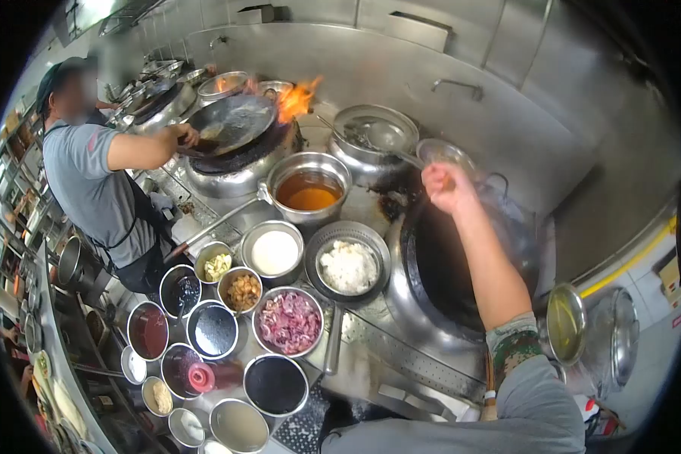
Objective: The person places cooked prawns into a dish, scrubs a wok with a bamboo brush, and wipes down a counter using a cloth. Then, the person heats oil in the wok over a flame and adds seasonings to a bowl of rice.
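Observation:
My right hand is closed around the handle of a metal ladle. The ladle's round bowl is over or in a steel pot at the back of the range; I cannot tell whether it touches the liquid. My forearm reaches across a large dark wok set in a steel burner ring, hiding part of it. Just behind my hand sits a shallow metal bowl. My left hand is outside the picture.
Left of the wok are a perforated strainer holding white food, a pot of amber oil, a bowl of sliced raw meat and several sauce containers. A co-worker handles a wok beside tall flames.

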### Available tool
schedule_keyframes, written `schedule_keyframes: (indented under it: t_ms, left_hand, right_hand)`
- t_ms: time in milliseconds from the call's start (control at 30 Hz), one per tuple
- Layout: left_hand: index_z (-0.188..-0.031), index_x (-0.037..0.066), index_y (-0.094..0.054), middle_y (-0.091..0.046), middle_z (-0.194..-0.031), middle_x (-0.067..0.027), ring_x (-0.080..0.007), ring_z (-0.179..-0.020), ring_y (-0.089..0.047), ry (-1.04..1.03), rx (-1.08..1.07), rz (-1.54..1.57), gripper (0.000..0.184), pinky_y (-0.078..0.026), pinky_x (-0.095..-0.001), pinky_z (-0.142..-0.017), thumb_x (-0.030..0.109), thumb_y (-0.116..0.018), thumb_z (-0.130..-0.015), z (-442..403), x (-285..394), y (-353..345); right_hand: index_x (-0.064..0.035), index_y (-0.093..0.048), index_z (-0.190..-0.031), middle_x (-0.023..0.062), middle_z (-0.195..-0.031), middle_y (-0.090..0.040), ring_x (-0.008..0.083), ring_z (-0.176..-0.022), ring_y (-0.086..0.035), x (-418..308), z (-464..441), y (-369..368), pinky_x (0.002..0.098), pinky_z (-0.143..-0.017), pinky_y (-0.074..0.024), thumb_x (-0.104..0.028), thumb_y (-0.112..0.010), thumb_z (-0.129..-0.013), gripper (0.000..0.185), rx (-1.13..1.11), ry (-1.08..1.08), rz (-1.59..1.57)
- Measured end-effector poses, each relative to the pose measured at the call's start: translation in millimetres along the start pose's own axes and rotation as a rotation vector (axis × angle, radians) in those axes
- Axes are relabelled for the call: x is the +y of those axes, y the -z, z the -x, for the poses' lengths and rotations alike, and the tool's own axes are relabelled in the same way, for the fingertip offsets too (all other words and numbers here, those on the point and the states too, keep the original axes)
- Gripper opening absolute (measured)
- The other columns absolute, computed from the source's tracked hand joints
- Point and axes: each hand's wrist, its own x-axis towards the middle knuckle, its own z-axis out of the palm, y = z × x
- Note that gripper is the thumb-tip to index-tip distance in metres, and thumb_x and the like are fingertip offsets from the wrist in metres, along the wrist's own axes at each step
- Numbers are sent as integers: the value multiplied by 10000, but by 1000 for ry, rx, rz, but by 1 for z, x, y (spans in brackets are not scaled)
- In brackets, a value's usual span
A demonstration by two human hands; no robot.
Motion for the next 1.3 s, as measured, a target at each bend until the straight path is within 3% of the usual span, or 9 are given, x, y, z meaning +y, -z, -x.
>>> schedule_keyframes:
  t_ms: [367, 633, 867, 900, 1000, 1100, 1167, 1233, 1300]
  left_hand:
    - [-890, -14, -695, -698, -907, -201, -289, -862, -697, -58, 90, -64, 252, -536, -398, -744, 217, -596, -867, 106, 29, -4]
    - [-890, -23, -691, -699, -918, -205, -285, -867, -700, -232, -4, -266, 261, -540, -395, -753, 219, -596, -872, 82, 94, 10]
    - [-914, -16, -685, -701, -930, -205, -260, -808, -711, -187, -116, -211, 265, -550, -388, -720, 222, -570, -901, 29, 110, 29]
    - [-959, -9, -680, -705, -928, -197, -243, -765, -715, -485, -222, -456, 288, -554, -375, -690, 249, -556, -920, 11, 99, 40]
    - [-1038, 1, -669, -706, -943, -207, -305, -829, -710, -321, -55, -511, 304, -545, -410, -727, 256, -580, -898, 73, 202, 30]
    - [-1083, 2, -660, -704, -962, -218, -351, -882, -698, -497, -59, -617, 344, -535, -429, -767, 276, -609, -881, 88, 240, 29]
    - [-1117, 9, -651, -701, -980, -227, -379, -911, -688, -483, -83, -547, 374, -529, -440, -790, 291, -627, -871, 100, 271, 27]
    - [-1129, -9, -639, -690, -1039, -235, -353, -960, -684, -462, -43, -515, 398, -521, -414, -821, 295, -640, -872, 119, 312, 24]
    - [-1126, -16, -637, -684, -1053, -236, -344, -979, -678, -494, 30, -453, 385, -514, -405, -833, 277, -643, -877, 127, 334, 25]
  right_hand:
    - [24, -455, -863, 84, -801, -478, 130, -580, -516, -101, 119, 49, 255, -468, -385, 72, -500, -819, 79, -190, 161, -330]
    - [-58, -471, -816, 35, -731, -535, 71, -553, -505, -168, 247, 109, 221, -427, -316, -54, -546, -891, 106, 354, 407, 390]
    - [-112, -529, -718, -12, -609, -553, 76, -489, -504, -221, 338, 210, 215, -419, -380, -98, -574, -882, 171, 647, 248, 693]
    - [-111, -533, -721, -10, -609, -553, 79, -487, -504, -222, 353, 217, 219, -416, -378, -100, -578, -881, 167, 707, 248, 755]
    - [-102, -544, -720, -1, -609, -550, 89, -489, -512, -213, 394, 250, 235, -407, -372, -100, -598, -848, 139, 805, 250, 929]
    - [-79, -569, -808, 7, -632, -553, 96, -489, -507, -183, 453, 242, 248, -403, -367, -74, -599, -799, 32, 892, 278, 1104]
    - [-49, -582, -1247, -15, -645, -540, 88, -494, -495, -158, 501, 233, 250, -425, -381, -127, -611, -786, 468, 895, 261, 1229]
    - [-52, -464, -1409, 5, -734, -575, 89, -450, -459, -122, 545, 219, 251, -407, -368, -117, -629, -775, 658, 968, 287, 1309]
    - [-43, -471, -1397, 96, -955, -659, 169, -615, -609, -85, 580, 228, 302, -543, -488, -108, -625, -789, 631, 1020, 371, 1386]
